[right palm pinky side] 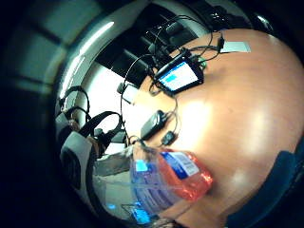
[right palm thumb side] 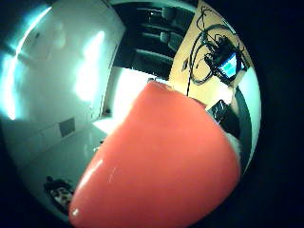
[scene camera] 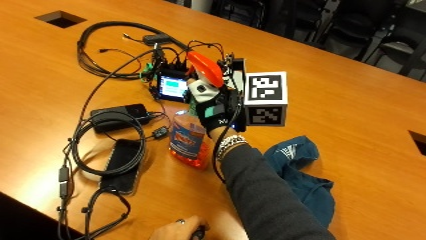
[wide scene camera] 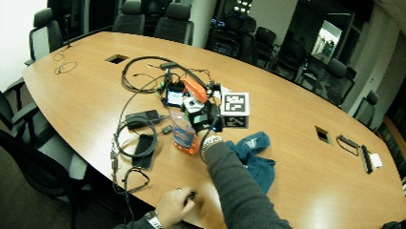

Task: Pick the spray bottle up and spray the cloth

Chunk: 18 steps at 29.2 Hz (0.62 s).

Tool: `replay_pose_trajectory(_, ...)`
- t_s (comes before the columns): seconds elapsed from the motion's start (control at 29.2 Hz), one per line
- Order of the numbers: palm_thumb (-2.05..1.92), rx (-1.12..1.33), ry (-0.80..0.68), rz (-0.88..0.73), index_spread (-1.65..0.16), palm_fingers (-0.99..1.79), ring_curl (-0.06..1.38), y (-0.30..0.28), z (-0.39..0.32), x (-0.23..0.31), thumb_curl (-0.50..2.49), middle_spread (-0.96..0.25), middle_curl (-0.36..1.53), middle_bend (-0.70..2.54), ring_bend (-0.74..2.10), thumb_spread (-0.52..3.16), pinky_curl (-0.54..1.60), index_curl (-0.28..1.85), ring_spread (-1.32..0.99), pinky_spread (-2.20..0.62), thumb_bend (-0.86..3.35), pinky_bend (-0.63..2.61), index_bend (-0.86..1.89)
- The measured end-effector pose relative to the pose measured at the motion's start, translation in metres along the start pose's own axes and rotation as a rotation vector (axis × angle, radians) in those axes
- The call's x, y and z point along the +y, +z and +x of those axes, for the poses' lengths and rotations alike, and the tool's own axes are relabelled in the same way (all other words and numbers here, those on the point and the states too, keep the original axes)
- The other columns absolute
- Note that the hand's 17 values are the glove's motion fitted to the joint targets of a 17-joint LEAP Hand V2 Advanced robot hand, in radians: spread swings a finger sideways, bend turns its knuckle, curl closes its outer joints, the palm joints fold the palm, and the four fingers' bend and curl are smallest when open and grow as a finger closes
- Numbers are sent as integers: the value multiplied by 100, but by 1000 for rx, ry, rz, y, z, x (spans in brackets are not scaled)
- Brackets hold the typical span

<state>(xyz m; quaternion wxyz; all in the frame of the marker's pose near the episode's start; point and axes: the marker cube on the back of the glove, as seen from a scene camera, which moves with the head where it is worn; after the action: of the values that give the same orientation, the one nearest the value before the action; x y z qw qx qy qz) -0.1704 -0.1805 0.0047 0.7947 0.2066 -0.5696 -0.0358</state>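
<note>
Gloved right hand (scene camera: 214,112) wrapped around the neck of the spray bottle (scene camera: 188,137), lifted over the table (scene camera: 346,90).

Fingers curled round the bottle just under its orange trigger head (scene camera: 205,68), which juts above them. Below the fingers, clear body part filled with orange liquid (right palm pinky side: 192,183), blue-and-white label (right palm pinky side: 179,164) on its side. Blue cloth (scene camera: 303,172) crumpled on the table on the back-of-hand side, apart from the bottle. Small lit screen (scene camera: 173,86) beyond the fingertips; black phone (scene camera: 123,159) past the bottle's base.
</note>
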Motion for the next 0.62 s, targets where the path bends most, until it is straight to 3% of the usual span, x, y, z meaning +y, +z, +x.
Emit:
replay_pose_trajectory(0.34,93,3,38,-69,-34,136,46,14,18,8,81,-25,52,56,66,32,38,63,-24,-33,-3,44,21)
replay_pose_trajectory(0.62,93,-31,-21,-146,-34,128,45,25,-34,-27,81,-25,51,53,62,35,39,62,-24,-31,-3,46,16)
